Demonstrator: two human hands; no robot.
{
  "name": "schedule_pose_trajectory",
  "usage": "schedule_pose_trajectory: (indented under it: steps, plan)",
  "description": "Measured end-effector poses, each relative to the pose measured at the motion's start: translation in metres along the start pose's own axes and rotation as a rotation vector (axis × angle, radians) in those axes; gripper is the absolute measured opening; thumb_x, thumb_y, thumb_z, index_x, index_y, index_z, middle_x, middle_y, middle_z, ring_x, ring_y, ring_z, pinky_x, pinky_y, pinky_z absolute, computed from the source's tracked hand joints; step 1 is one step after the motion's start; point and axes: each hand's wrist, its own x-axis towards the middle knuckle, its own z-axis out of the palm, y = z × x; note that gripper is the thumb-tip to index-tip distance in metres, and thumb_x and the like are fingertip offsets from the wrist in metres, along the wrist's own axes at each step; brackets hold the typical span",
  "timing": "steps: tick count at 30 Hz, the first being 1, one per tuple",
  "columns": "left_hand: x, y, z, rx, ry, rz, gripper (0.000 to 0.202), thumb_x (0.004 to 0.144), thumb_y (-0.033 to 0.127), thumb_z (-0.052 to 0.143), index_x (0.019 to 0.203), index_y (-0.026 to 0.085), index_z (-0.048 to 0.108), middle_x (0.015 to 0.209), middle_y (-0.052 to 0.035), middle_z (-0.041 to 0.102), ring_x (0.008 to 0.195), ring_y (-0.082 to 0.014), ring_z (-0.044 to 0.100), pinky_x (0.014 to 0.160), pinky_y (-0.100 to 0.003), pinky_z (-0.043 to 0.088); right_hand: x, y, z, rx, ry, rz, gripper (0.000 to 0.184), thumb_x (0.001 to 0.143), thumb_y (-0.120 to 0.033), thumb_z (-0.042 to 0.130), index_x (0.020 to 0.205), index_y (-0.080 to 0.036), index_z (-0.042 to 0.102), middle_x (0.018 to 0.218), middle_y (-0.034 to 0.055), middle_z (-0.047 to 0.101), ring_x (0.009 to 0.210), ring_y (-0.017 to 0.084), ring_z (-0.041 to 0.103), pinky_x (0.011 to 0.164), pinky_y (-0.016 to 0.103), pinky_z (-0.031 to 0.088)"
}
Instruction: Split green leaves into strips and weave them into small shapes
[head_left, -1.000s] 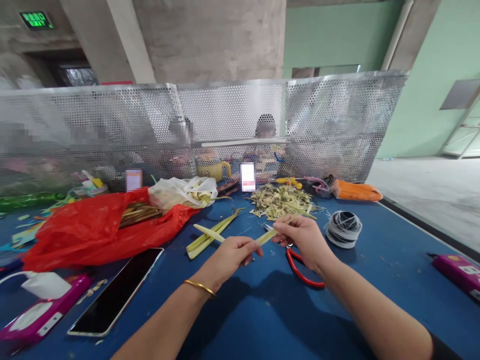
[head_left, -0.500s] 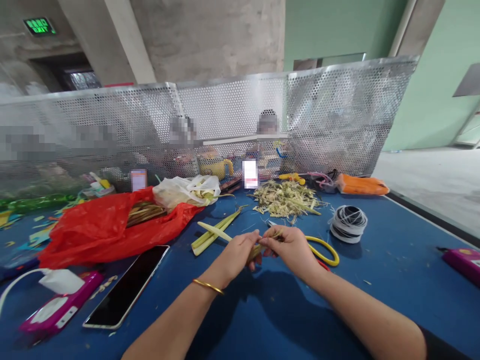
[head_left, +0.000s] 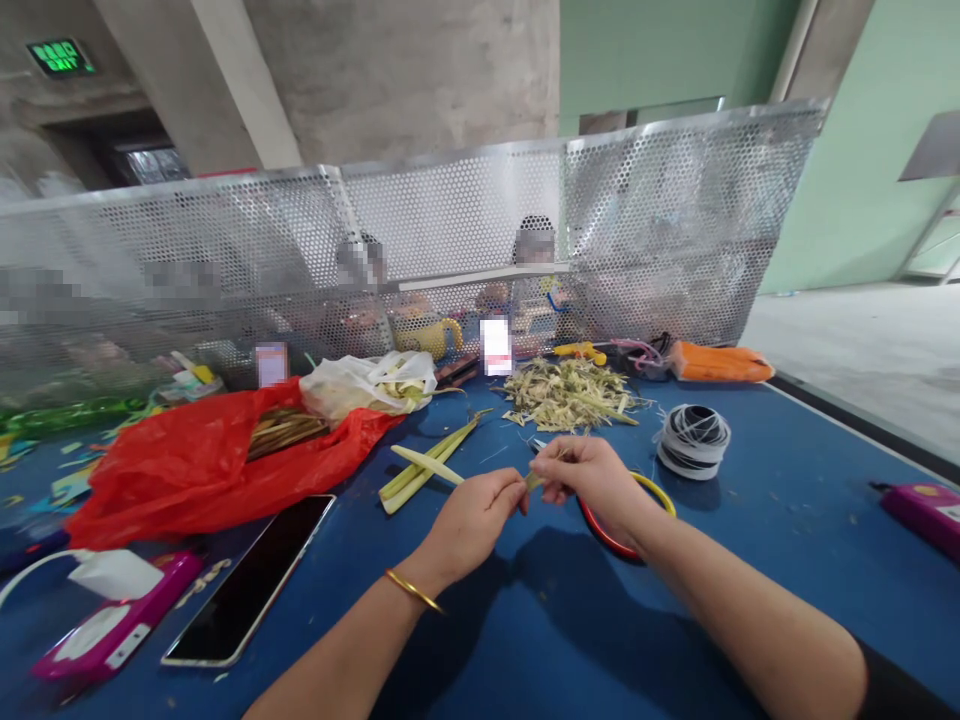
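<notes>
Both hands meet over the middle of the blue table (head_left: 540,640). My left hand (head_left: 469,525) is closed, pinching a short greenish plant strip (head_left: 534,482). At the strip's other end, the fingers of my right hand (head_left: 589,480) pinch it; part of it is hidden by the fingers. Under my right hand lie scissors with red and yellow handles (head_left: 611,535), mostly covered. Pale green leaf stalks (head_left: 420,475) lie crossed just beyond my left hand. Behind my right hand is a heap of shredded plant pieces (head_left: 566,395).
A red plastic bag (head_left: 180,450) with brown stalks and a white plastic bag (head_left: 352,385) lie left. Nearer are a phone (head_left: 251,580) and a purple power strip (head_left: 120,620). A spool of grey string (head_left: 694,442) stands right. A perforated metal screen (head_left: 465,220) rises behind; people sit beyond.
My hands have moved slightly apart, the right one up and to the right, with the strip showing between them. More of the scissors' red handle shows. The view has shifted a little.
</notes>
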Motion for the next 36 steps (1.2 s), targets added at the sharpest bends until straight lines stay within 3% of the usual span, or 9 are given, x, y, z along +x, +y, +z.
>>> schedule_pose_trajectory:
  steps: [3,5,7,9,13,16,20,24,36]
  plan:
    - [0.001,-0.003,-0.002,-0.014,0.015,-0.031,0.032,0.090,0.033,0.035,0.070,0.019,0.055,0.067,0.0018,0.052,0.068,-0.0142,0.049,0.064,-0.024,0.034,0.003,-0.010,-0.018,-0.174,0.303,-0.255,0.020,0.076,-0.036,0.064,0.070,-0.017,0.062,0.055,-0.0012,0.060,0.053,0.013,0.056,0.054,0.026,0.046]
    - [0.001,-0.004,-0.003,-0.003,0.020,-0.042,0.032,0.090,0.031,0.035,0.070,0.019,0.056,0.068,0.0019,0.053,0.068,-0.0138,0.049,0.064,-0.023,0.035,0.001,-0.019,-0.027,-0.382,0.466,-0.503,0.015,0.082,-0.032,0.060,0.085,-0.018,0.065,0.077,0.0039,0.067,0.070,0.017,0.061,0.067,0.030,0.049]
    - [0.001,-0.003,-0.004,0.027,0.023,-0.037,0.031,0.089,0.029,0.035,0.069,0.019,0.056,0.068,0.0020,0.054,0.069,-0.0137,0.050,0.065,-0.023,0.035,-0.003,-0.025,-0.029,-0.653,0.354,-0.743,0.018,0.085,-0.029,0.060,0.099,-0.021,0.065,0.102,0.0082,0.067,0.095,0.021,0.061,0.084,0.036,0.046]
    - [0.001,-0.001,-0.004,0.062,0.022,-0.029,0.030,0.088,0.027,0.035,0.069,0.019,0.056,0.069,0.0016,0.055,0.070,-0.0141,0.051,0.065,-0.023,0.035,-0.008,-0.025,-0.023,-0.899,0.097,-0.881,0.022,0.086,-0.028,0.060,0.107,-0.022,0.064,0.111,0.0083,0.066,0.111,0.024,0.055,0.096,0.041,0.039]
    - [0.000,0.000,-0.004,0.090,-0.004,-0.037,0.030,0.089,0.029,0.035,0.070,0.019,0.057,0.068,0.0007,0.056,0.067,-0.0147,0.050,0.061,-0.024,0.033,-0.012,-0.014,-0.009,-1.159,-0.174,-0.883,0.014,0.091,-0.023,0.053,0.093,-0.020,0.067,0.083,0.0034,0.069,0.090,0.018,0.062,0.105,0.044,0.027]
    - [0.001,-0.001,-0.001,-0.022,-0.046,-0.064,0.031,0.089,0.033,0.038,0.072,0.018,0.059,0.065,0.0013,0.051,0.063,-0.0133,0.045,0.058,-0.024,0.031,-0.011,-0.009,-0.007,-1.188,-0.198,-0.860,0.023,0.092,-0.018,0.046,0.081,-0.019,0.066,0.070,0.0000,0.063,0.072,0.014,0.059,0.104,0.041,0.027]
    - [0.003,-0.005,0.001,-0.327,-0.087,-0.161,0.032,0.088,0.039,0.042,0.075,0.015,0.061,0.060,0.0036,0.041,0.056,-0.0102,0.035,0.053,-0.022,0.027,-0.011,-0.011,-0.010,-1.157,-0.212,-0.892,0.028,0.090,-0.012,0.043,0.077,-0.021,0.065,0.067,-0.0011,0.059,0.070,0.013,0.056,0.103,0.039,0.026]
    - [0.005,-0.007,-0.001,-0.421,-0.094,-0.235,0.030,0.083,0.041,0.051,0.075,0.014,0.062,0.059,0.0042,0.041,0.052,-0.0077,0.029,0.050,-0.021,0.022,-0.010,-0.010,-0.010,-1.184,-0.220,-0.912,0.027,0.089,-0.010,0.042,0.080,-0.021,0.065,0.069,-0.0008,0.059,0.072,0.014,0.054,0.104,0.038,0.025]
    - [-0.002,0.002,-0.002,0.241,0.016,-0.055,0.026,0.086,0.028,0.042,0.071,0.020,0.061,0.064,0.0003,0.061,0.064,-0.0147,0.054,0.059,-0.025,0.032,-0.009,0.007,0.000,-1.276,-0.165,-0.905,0.022,0.087,-0.012,0.045,0.075,-0.018,0.062,0.067,0.0013,0.060,0.071,0.016,0.054,0.099,0.036,0.029]
